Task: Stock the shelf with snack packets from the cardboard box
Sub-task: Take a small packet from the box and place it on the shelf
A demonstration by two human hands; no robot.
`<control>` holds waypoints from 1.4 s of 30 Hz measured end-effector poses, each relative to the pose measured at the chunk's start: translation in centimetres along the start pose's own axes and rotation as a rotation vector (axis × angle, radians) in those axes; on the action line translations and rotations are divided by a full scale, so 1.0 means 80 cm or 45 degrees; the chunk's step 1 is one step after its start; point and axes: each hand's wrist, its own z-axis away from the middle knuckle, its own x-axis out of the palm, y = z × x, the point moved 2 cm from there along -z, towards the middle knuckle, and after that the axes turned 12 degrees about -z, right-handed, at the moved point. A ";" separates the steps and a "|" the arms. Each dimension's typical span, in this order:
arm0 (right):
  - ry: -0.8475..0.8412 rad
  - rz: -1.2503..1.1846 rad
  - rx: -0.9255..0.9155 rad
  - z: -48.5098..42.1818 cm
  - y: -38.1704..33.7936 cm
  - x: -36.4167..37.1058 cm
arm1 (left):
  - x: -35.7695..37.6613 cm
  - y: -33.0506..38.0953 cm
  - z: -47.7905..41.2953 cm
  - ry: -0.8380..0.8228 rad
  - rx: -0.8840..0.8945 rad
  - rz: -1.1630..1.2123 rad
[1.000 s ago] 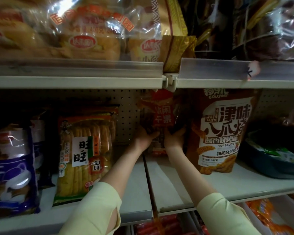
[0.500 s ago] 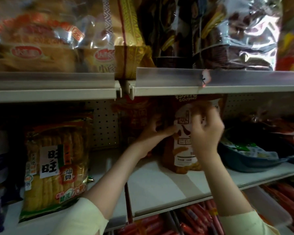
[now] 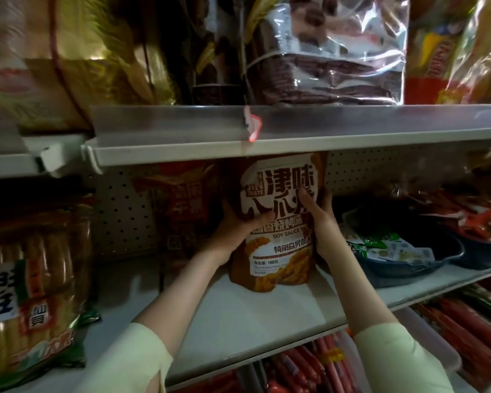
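A tall brown snack bag (image 3: 277, 222) with a white label reading SOY SAUCE stands upright on the white middle shelf (image 3: 253, 316). My left hand (image 3: 233, 231) grips its left edge, thumb across the front. My right hand (image 3: 316, 219) grips its right edge, fingers on the label. Behind and to the left, a dark red snack packet (image 3: 182, 205) stands against the pegboard back wall. The cardboard box is out of view.
A yellow rice-cracker pack (image 3: 31, 293) leans at the shelf's left. Dark blue tubs (image 3: 408, 259) with small packets sit to the right. The upper shelf's edge (image 3: 295, 137) hangs low over the bag. Red sausages (image 3: 465, 330) fill bins below.
Both hands left the red packet at the back and moved right onto the brown soy sauce bag, which now stands facing front. The view has also shifted right.
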 end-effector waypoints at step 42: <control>-0.691 0.675 -1.472 0.235 0.064 0.360 | -0.267 0.058 0.289 0.616 0.145 -1.543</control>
